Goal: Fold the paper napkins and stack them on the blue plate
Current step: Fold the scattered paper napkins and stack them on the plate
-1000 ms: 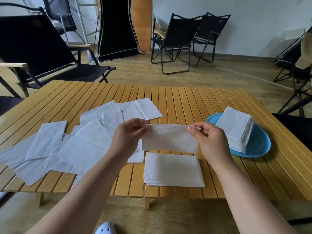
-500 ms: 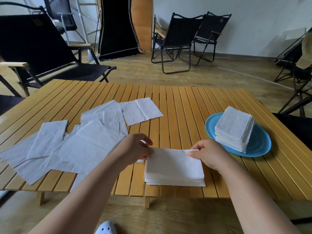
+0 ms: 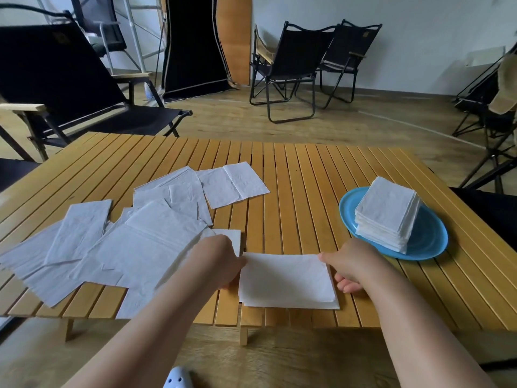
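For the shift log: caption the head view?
Both hands square a napkin pile beside the stacked blue plate.

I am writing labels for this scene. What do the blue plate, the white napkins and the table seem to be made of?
Blue plate: probably glazed ceramic or plastic; smooth, glossy, with faint rings.
Loose napkins: thin matte tissue paper, softly creased and textured.
Table: narrow wooden slats, perhaps bamboo, honey-coloured with a light sheen and visible gaps.

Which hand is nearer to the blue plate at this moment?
Right. The right hand is at the right edge of the small napkin pile, just beside the blue plate. The left hand is at the pile's left edge, farther away.
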{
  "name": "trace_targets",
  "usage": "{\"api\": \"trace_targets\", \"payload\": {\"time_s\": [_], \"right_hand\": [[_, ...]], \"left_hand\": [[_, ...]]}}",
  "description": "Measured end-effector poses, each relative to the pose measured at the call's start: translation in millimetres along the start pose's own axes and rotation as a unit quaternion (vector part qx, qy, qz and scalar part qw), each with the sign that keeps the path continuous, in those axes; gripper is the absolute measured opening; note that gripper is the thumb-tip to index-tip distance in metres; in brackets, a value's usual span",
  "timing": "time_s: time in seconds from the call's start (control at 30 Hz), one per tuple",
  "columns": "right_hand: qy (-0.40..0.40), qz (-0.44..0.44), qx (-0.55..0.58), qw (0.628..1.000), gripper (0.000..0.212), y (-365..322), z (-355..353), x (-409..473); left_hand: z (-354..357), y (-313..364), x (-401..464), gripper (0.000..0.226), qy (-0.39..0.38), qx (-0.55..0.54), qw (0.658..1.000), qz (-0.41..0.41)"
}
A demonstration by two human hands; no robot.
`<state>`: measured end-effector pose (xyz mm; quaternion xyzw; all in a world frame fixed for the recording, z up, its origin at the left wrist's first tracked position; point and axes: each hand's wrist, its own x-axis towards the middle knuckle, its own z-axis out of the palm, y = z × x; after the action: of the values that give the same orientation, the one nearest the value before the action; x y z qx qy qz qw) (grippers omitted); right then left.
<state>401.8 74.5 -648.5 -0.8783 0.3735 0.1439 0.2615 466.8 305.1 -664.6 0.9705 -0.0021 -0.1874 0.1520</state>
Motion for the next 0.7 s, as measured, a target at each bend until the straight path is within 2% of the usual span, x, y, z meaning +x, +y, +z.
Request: {"api": "trace_targets", "payload": {"time_s": [0.17, 0.3, 0.43, 0.6, 0.63, 0.7], "right_hand": [[-0.064, 0.027, 0.078, 0.994, 0.034, -5, 0, 1], [-0.054, 0.005, 0.035, 0.998, 0.036, -1, 2, 6], [-0.058, -0.027, 0.017, 0.998, 0.038, 1, -2, 3], [-0.068, -0.077, -0.036, 0.994, 0.035, -3, -4, -7], [-0.071, -0.091, -0.035, 0.993, 0.035, -4, -5, -8], [-0.083, -0.111, -0.013, 0.990, 0.033, -4, -7, -11]], "left_hand": [[6, 3, 10, 0.033, -0.107, -0.120, 0.985, -0.064], [6, 1, 11, 0.031, -0.077, -0.133, 0.988, -0.013], [7, 2, 15, 0.035, -0.166, -0.147, 0.970, -0.096], [4, 6, 14, 0.030, -0.177, -0.166, 0.965, -0.098], [2, 6, 10, 0.029, -0.171, -0.166, 0.968, -0.085], [3, 3, 6, 0.028, -0.105, -0.125, 0.987, 0.001]]}}
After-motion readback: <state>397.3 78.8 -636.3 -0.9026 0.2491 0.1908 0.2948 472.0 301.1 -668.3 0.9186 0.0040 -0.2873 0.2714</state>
